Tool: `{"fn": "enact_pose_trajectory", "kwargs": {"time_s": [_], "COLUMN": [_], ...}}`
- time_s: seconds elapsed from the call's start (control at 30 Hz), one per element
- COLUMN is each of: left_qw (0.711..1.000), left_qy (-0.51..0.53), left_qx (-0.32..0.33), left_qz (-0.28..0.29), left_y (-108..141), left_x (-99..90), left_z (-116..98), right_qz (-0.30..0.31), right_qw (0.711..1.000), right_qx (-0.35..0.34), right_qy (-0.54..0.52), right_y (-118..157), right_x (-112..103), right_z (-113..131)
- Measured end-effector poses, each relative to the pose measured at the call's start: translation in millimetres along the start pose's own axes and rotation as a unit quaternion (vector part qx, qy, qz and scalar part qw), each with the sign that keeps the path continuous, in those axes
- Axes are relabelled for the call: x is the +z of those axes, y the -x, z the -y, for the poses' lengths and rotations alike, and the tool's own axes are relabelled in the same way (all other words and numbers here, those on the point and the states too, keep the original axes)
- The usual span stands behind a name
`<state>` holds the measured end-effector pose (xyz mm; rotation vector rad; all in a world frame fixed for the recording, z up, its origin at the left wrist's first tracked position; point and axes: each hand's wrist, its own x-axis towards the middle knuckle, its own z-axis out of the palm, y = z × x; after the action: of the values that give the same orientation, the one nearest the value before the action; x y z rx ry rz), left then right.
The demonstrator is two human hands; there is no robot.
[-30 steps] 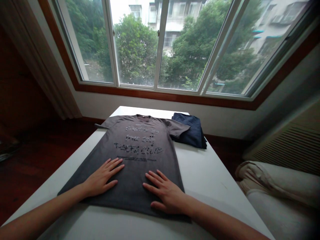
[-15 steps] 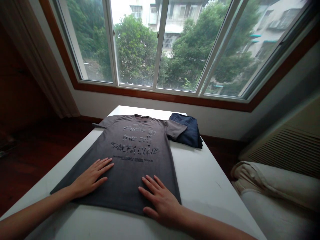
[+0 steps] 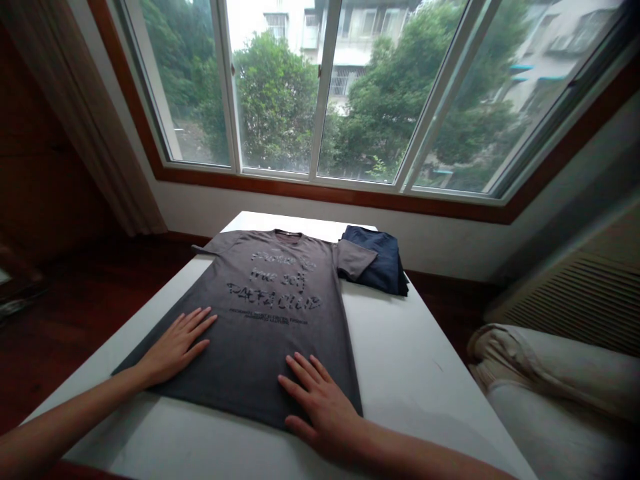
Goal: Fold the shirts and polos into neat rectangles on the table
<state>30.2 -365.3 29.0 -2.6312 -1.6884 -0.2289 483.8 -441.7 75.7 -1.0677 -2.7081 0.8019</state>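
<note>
A dark grey T-shirt [image 3: 250,353] with printed lettering lies spread flat, front side up, on a white table [image 3: 400,373], its collar toward the window. My left hand [image 3: 175,347] rests palm down on the shirt's lower left part, fingers spread. On the lower right part, near the hem, my right hand [image 3: 323,410] lies flat with its fingers apart. Folded dark blue clothes [image 3: 385,260] sit at the table's far right corner, and the shirt's right sleeve overlaps them. The left sleeve reaches over the table's left edge.
Beyond the table is a wall with a wide window [image 3: 320,180]. A curtain [image 3: 100,120] hangs at the left. Rolled pale bedding [image 3: 555,373] lies to the right of the table, beside a slatted panel [image 3: 585,293].
My left hand has slid slightly left across the shirt, toward its side edge. My right hand stays in nearly the same place. The view has shifted a little.
</note>
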Motion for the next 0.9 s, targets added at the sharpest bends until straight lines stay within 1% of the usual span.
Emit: {"fn": "enact_pose_trajectory", "kwargs": {"time_s": [0.07,0.13,0.2,0.27,0.37,0.47,0.57,0.67,0.73,0.8,0.83,0.9], "left_qw": [1.0,1.0,1.0,1.0,0.999,0.997,0.994,0.991,0.988,0.986,0.986,0.987], "left_qy": [-0.004,-0.005,-0.002,0.007,0.029,0.056,0.072,0.089,0.103,0.114,0.117,0.118], "left_qx": [-0.007,-0.018,-0.025,-0.017,0.021,0.057,0.079,0.098,0.111,0.119,0.118,0.11], "left_qz": [0.002,-0.001,-0.007,-0.017,-0.022,-0.017,-0.009,-0.008,-0.012,-0.018,-0.022,-0.024], "left_y": [2.7,2.4,-3.1,-15.3,-45.8,-86.4,-132.4,-178.5,-204.2,-221.1,-225.2,-224.8], "left_x": [2.1,2.6,1.6,-0.5,-2.7,-0.1,7.6,16.6,21.9,26.8,29.1,33.7], "left_z": [0.5,0.3,-1.1,-4.6,-14.8,-26.5,-30.1,-21.5,-12.4,-3.9,-0.5,4.4], "right_qz": [-0.013,-0.049,-0.098,-0.138,-0.16,-0.168,-0.17,-0.176,-0.183,-0.187,-0.186,-0.182], "right_qw": [1.0,0.999,0.994,0.987,0.981,0.976,0.972,0.969,0.968,0.967,0.967,0.968], "right_qx": [-0.006,0.003,0.026,0.042,0.04,0.057,0.087,0.108,0.113,0.114,0.115,0.118], "right_qy": [0.003,0.014,0.036,0.063,0.103,0.129,0.137,0.133,0.129,0.127,0.127,0.126], "right_y": [-3.9,-12.0,-24.0,-38.7,-63.0,-90.3,-119.0,-140.0,-145.1,-143.1,-140.3,-133.6], "right_x": [-1.9,-5.6,-11.7,-20.2,-35.1,-47.6,-54.3,-54.8,-52.8,-50.1,-48.8,-47.1], "right_z": [-3.1,-11.2,-26.3,-47.7,-84.2,-113.5,-131.7,-143.7,-150.3,-155.2,-156.8,-157.8]}}
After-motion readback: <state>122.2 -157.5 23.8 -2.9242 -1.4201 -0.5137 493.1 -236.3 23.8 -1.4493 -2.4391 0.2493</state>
